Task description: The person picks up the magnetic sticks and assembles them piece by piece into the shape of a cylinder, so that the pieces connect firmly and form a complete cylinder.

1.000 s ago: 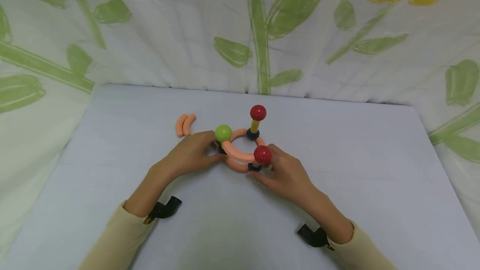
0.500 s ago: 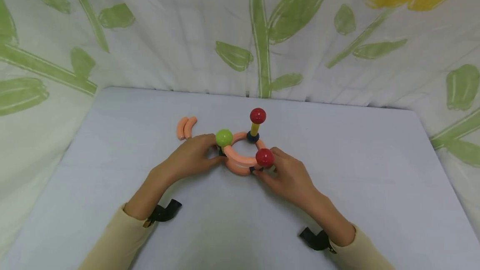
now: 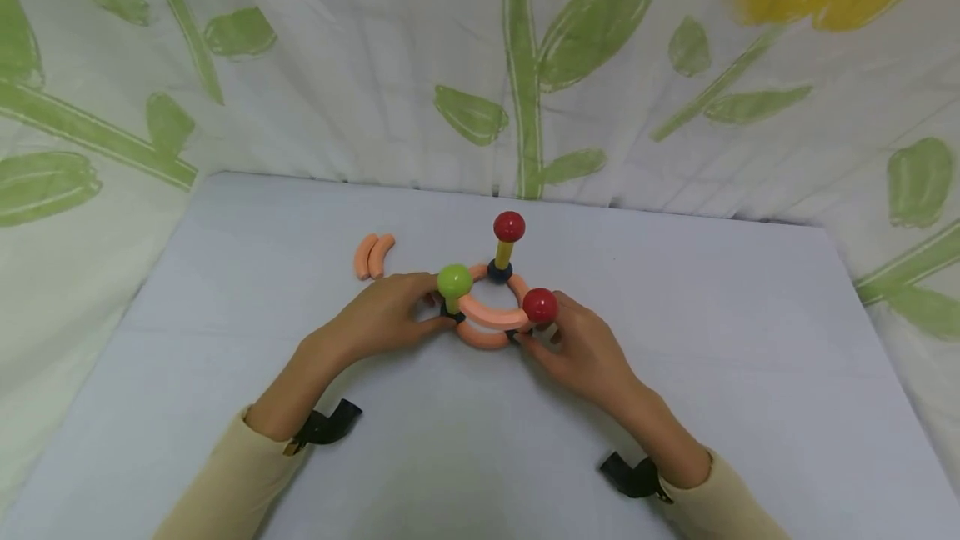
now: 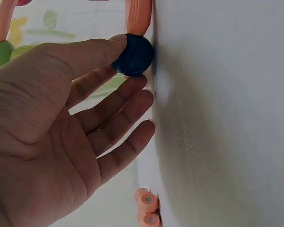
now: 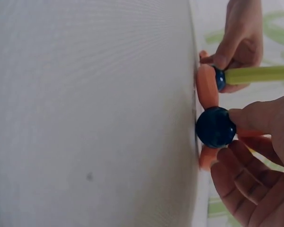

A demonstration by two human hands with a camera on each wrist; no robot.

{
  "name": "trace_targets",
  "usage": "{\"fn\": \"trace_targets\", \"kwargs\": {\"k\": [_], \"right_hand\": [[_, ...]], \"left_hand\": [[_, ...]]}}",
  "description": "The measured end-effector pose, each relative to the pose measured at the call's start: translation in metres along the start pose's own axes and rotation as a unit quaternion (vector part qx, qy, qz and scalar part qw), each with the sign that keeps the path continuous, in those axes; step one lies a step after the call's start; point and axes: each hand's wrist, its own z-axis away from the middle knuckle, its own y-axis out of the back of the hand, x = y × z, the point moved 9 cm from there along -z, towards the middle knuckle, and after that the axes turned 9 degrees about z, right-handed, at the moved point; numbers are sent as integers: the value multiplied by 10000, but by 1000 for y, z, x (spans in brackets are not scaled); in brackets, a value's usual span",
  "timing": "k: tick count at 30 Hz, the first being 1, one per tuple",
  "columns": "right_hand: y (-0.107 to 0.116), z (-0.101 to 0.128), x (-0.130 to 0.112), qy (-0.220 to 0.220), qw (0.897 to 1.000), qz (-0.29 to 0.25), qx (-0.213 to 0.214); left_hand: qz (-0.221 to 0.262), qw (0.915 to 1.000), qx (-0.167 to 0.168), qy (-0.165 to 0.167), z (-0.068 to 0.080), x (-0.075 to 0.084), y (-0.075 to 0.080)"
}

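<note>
In the head view a ball-and-stick toy frame stands on the table, its base a ring of curved orange sticks (image 3: 482, 341) joined by dark blue balls. My left hand (image 3: 382, 311) pinches the ring's left blue ball (image 4: 136, 56) between thumb and forefinger, the other fingers spread loosely. The front-right blue ball (image 5: 216, 126) is held by the thumb and fingers of my right hand (image 3: 588, 352). Above, an orange curved stick (image 3: 491, 317) links a lime green ball (image 3: 454, 281) to a red ball (image 3: 540, 305). A yellow stick (image 3: 504, 255) at the back carries another red ball (image 3: 509, 226).
Two loose curved orange sticks (image 3: 381, 257) lie side by side beyond my left hand; silver discs show in their ends in the left wrist view. A white curtain (image 3: 345, 107) painted with green leaves hangs behind the white table (image 3: 712, 290).
Both hands keep their grip while the frame shifts slightly right and turns a little. The green ball and near red ball move right; the back red ball moves slightly left.
</note>
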Motion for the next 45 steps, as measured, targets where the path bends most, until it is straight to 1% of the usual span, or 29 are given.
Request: {"fn": "trace_targets", "kwargs": {"k": [4,10,19,27,31,34,37,41,45], "right_hand": [[-2,0,1,11,9997,-223,-32],[1,-3,4,-13,9984,-565,26],[1,-5,6,-34,9980,-633,27],[1,-4,6,-39,9984,-555,48],[2,-4,6,-19,9985,-544,48],[2,-3,6,-9,9986,-532,62],[1,-2,6,18,9985,-549,85],[1,-3,5,76,9984,-560,96],[1,-4,6,71,9986,-511,75]], "left_hand": [[-29,10000,-33,63,1,0,0],[2,10000,-13,20,0,1,-1],[-15,10000,-16,-17,0,3,-3],[-65,9999,45,-71,0,5,-1],[51,9999,-89,123,1,0,1],[217,9990,-120,382,3,-6,10],[275,9975,68,643,5,-11,26],[99,9928,392,1131,5,-19,49],[-137,9848,477,1667,1,-27,65]]}}
